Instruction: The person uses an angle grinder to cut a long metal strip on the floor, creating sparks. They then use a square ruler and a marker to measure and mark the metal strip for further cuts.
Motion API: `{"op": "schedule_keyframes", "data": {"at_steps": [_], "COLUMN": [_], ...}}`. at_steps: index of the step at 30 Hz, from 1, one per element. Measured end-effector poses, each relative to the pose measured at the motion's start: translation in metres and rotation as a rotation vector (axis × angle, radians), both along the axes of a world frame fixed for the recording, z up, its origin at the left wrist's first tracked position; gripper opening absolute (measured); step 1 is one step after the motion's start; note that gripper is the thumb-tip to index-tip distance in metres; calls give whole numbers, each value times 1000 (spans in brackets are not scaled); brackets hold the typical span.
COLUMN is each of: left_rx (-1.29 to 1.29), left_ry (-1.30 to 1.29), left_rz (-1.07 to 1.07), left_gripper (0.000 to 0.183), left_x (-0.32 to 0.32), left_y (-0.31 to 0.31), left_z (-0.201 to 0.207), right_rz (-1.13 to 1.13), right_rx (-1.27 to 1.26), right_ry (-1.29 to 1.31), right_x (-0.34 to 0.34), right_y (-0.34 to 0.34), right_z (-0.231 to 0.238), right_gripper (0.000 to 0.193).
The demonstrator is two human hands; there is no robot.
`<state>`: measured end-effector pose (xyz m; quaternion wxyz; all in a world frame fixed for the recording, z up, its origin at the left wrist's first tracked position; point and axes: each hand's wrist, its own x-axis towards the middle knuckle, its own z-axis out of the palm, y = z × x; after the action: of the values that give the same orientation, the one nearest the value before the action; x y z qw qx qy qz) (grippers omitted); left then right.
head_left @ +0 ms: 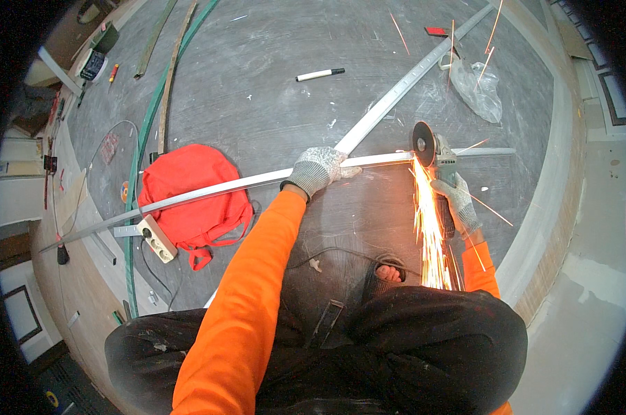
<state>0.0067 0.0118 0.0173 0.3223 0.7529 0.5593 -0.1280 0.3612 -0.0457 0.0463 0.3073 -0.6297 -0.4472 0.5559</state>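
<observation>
My left hand (315, 171), in a grey knitted glove, is closed on a long, thin metal profile (257, 180) that runs across the floor. My right hand (459, 202), gloved too, grips the body of an angle grinder (445, 166). The grinder's dark cutting disc (424, 144) meets the profile to the right of my left hand. Bright sparks (432, 232) stream from that contact toward my knees. A second metal profile (396, 95) slants away to the far right, its near end by my left hand.
A red bag (188, 183) lies under the profile at left, beside a white power strip (156, 238) with cables. Green strip (167, 90) and wooden strip (166, 104) lie beyond. Farther off are a marker (320, 75) and a clear plastic bag (480, 90). My bare toes (388, 274) are near the sparks.
</observation>
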Motion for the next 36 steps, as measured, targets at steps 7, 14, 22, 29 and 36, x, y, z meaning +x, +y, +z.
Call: {"op": "schedule_keyframes", "data": {"at_steps": [7, 14, 22, 29, 36], "left_rx": [47, 117, 136, 142, 143], "left_ry": [-10, -61, -67, -74, -69], "left_rz": [-5, 7, -3, -16, -19], "left_gripper": [76, 78, 80, 79, 78], "left_x": [0, -3, -5, -3, -3], "left_y": [-2, -7, -6, -5, -6], "left_z": [-1, -1, -7, -7, -5], "right_rz": [-4, 21, 27, 4, 2], "right_rx": [-37, -14, 18, -31, -44], "right_ry": [-50, 7, 41, -20, -93], "right_x": [7, 4, 2, 8, 5], "right_y": [1, -2, -4, -4, -2], "right_z": [-10, 0, 1, -6, -4], "right_gripper": [49, 54, 59, 44, 41]}}
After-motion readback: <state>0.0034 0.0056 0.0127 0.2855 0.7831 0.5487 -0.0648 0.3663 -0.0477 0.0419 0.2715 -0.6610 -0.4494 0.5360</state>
